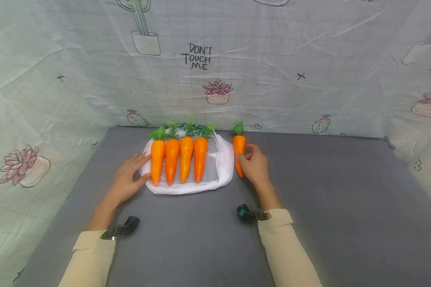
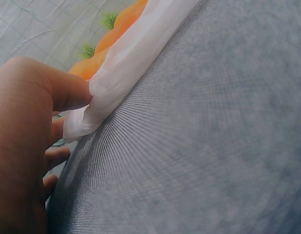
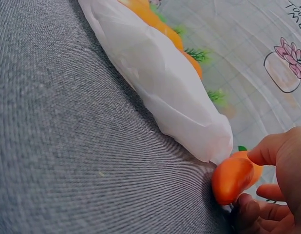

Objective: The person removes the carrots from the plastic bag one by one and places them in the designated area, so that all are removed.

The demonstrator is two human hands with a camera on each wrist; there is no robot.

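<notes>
Head view: four orange carrots (image 1: 172, 159) with green tops lie side by side in an opened white plastic bag (image 1: 225, 164) on a gray desk (image 1: 186, 243), tips toward the person. Just right of the bag is a fifth carrot (image 1: 239, 144), its leafy end pointing away. The right hand (image 1: 255, 165) has a closed grip on this one, thumb on one side and fingers on the other. At the bag's left edge, the left hand (image 1: 128, 181) rests with its grip loose, thumb and fingers spread and touching the plastic. Both arms wear cream sleeves (image 1: 285, 251) and black wrist cameras (image 1: 120, 230). Behind hangs pale cloth (image 1: 258, 59) printed with potted plants and "Don't touch me."
</notes>
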